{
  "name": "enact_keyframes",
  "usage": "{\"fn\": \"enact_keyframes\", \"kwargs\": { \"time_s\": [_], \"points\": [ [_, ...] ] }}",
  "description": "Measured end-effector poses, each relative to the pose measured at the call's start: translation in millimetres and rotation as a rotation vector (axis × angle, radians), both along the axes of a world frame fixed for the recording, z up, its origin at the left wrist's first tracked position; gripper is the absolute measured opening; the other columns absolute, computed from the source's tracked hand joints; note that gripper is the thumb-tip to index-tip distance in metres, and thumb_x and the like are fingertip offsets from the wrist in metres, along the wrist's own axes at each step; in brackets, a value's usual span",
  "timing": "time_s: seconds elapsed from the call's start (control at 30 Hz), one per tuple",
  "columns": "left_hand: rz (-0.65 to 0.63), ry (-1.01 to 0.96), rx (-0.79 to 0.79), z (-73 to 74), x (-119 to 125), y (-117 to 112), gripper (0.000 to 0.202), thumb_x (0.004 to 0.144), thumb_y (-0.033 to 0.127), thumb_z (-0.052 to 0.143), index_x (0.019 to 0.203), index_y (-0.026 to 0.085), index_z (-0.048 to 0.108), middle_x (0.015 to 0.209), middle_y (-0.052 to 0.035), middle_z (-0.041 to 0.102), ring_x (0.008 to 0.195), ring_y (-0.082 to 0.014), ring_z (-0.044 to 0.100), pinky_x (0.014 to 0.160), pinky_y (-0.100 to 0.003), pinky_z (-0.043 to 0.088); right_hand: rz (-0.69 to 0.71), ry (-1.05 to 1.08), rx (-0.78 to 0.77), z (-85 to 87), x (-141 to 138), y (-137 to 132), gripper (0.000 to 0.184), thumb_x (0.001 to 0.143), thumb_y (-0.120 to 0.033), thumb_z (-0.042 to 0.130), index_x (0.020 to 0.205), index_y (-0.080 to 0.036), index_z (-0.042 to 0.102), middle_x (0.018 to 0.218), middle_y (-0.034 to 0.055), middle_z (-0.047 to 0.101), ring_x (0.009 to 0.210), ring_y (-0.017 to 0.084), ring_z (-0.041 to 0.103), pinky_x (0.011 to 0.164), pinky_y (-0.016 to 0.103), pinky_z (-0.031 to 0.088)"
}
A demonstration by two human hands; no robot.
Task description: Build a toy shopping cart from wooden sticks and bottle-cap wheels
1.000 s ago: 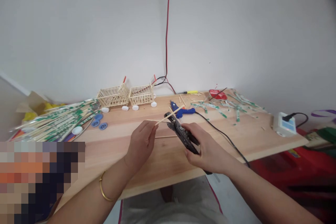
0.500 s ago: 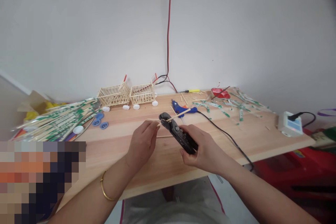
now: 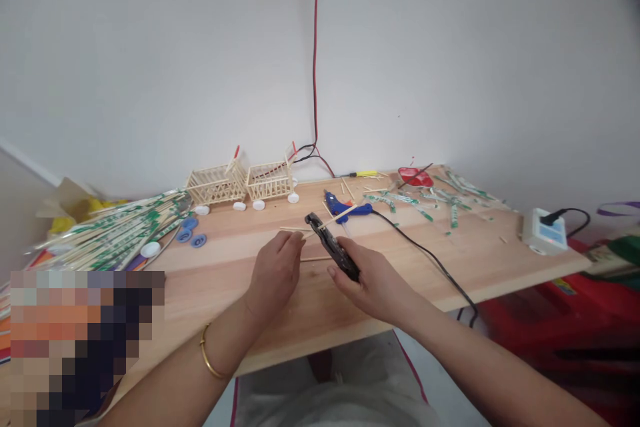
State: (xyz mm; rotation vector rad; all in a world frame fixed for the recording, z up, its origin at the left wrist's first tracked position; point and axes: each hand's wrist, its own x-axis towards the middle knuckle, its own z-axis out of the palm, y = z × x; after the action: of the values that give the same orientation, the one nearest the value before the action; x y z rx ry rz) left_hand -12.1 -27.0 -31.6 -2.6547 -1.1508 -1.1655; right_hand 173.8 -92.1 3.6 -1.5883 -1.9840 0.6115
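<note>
My left hand (image 3: 276,271) pinches one end of a thin wooden stick (image 3: 334,219) above the wooden table (image 3: 280,293). My right hand (image 3: 373,280) is closed round the handles of black cutting pliers (image 3: 331,245), whose jaws sit on the stick near its left part. The stick slants up to the right over a blue glue gun (image 3: 347,209) lying behind it. Another loose stick (image 3: 316,259) lies on the table between my hands.
Two small stick-built carts (image 3: 240,183) with white wheels stand at the back. A heap of wrapped sticks (image 3: 113,233) and blue and white caps (image 3: 186,233) lie left. Torn wrappers (image 3: 435,200), a red dish (image 3: 415,177) and a white power box (image 3: 542,233) sit right.
Both hands with pliers and stick have drawn slightly nearer each other and leftward; the pliers' handles look more squeezed together than a second ago.
</note>
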Motion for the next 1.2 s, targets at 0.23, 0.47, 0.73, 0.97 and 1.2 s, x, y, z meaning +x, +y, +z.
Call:
{"fn": "enact_keyframes", "kwargs": {
  "time_s": [0.23, 0.47, 0.73, 0.97, 1.2],
  "points": [
    [0.043, 0.117, -0.095, -3.5, 3.3, -2.3, 0.021, 0.095, 0.016, 0.036, 0.086, 0.017, 0.055, 0.077, -0.0052, 0.059, 0.072, -0.0181, 0.055, 0.066, -0.029, 0.044, -0.013, -0.085, -0.045, -2.7, 6.5, 1.7, 0.025, 0.09, -0.037, 0.044, 0.105, -0.019, 0.052, 0.076, 0.0032, 0.062, 0.065, 0.017, 0.055, 0.057, 0.025, 0.03],
    [0.079, 0.321, -0.305, -8.3, 6.0, -3.7, 0.026, 0.093, 0.01, 0.035, 0.081, 0.017, 0.057, 0.077, -0.0054, 0.06, 0.075, -0.019, 0.056, 0.069, -0.03, 0.043, 0.024, -0.074, -0.13, -12.8, 13.5, 9.6, 0.026, 0.091, -0.04, 0.041, 0.086, -0.018, 0.053, 0.07, 0.0033, 0.06, 0.064, 0.016, 0.055, 0.058, 0.025, 0.034],
    [0.095, 0.398, -0.475, -6.6, 7.1, -3.5, 0.024, 0.089, 0.007, 0.037, 0.082, 0.014, 0.058, 0.081, -0.0083, 0.063, 0.077, -0.0201, 0.058, 0.072, -0.031, 0.041, 0.029, 0.125, -0.493, -14.3, 15.0, 21.6, 0.033, 0.09, -0.05, 0.038, 0.079, -0.02, 0.046, 0.06, -0.0006, 0.056, 0.047, 0.012, 0.052, 0.045, 0.022, 0.038],
    [0.117, 0.365, -0.409, -9.8, 4.8, 0.1, 0.027, 0.09, 0.009, 0.036, 0.079, 0.016, 0.059, 0.076, -0.0067, 0.062, 0.075, -0.0199, 0.057, 0.07, -0.032, 0.041, -0.044, -0.119, -0.519, -13.1, 12.3, 32.1, 0.022, 0.073, -0.038, 0.061, 0.066, -0.019, 0.055, 0.06, 0.0012, 0.061, 0.054, 0.015, 0.057, 0.047, 0.023, 0.038],
    [0.106, 0.295, -0.301, -5.4, 2.2, -1.8, 0.027, 0.092, 0.01, 0.036, 0.077, 0.017, 0.058, 0.073, -0.0062, 0.058, 0.075, -0.0202, 0.056, 0.069, -0.031, 0.041, 0.017, -0.161, -0.339, 2.2, 10.2, 23.3, 0.032, 0.085, -0.049, 0.05, 0.084, -0.019, 0.06, 0.063, 0.0037, 0.063, 0.054, 0.016, 0.056, 0.051, 0.025, 0.036]
  ]
}}
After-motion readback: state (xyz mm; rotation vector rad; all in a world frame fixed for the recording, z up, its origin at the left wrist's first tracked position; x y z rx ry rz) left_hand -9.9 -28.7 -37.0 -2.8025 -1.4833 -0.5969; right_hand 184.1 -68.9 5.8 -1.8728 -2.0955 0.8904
